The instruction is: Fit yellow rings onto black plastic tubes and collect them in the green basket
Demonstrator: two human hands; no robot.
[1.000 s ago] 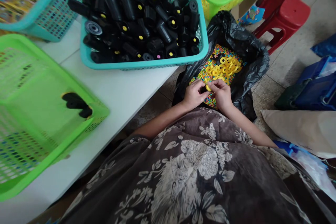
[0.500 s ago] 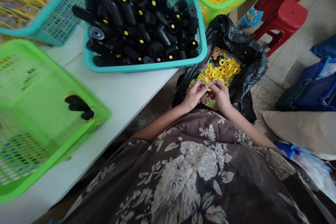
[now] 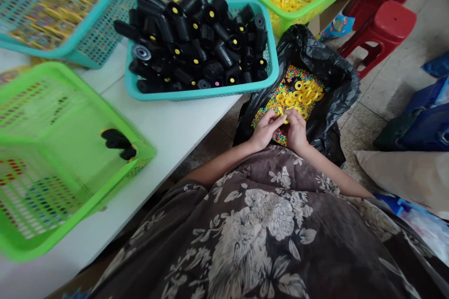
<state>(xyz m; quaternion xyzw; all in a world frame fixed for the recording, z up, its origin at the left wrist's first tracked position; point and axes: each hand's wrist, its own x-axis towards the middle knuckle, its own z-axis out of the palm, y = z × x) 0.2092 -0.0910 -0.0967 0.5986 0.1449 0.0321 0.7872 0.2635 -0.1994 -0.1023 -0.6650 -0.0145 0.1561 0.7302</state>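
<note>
My left hand [image 3: 264,131] and my right hand [image 3: 296,131] meet in front of my lap, fingers closed together on a small yellow plastic piece [image 3: 285,120]. Fingertips cover most of this piece. Beneath them a black plastic bag [image 3: 345,63] stands with its mouth wide, lining a container. Tiny multicoloured beads [image 3: 264,111] fill it, and a heap of yellow plastic rings [image 3: 304,94] lies on top of them. A few black pieces show among the rings.
On the white table [image 3: 182,142] stands a turquoise basket [image 3: 201,93] heaped with black plastic parts. Beside it are a green basket [image 3: 79,236] with black pieces, another turquoise basket [image 3: 89,42] and a green basket [image 3: 287,11] of yellow rings. A red stool [image 3: 394,21] is at right.
The whole view has shifted slightly, so the baskets appear further right. My hands stay together over the bag, with the fingers slightly rearranged and more of the yellow piece showing.
</note>
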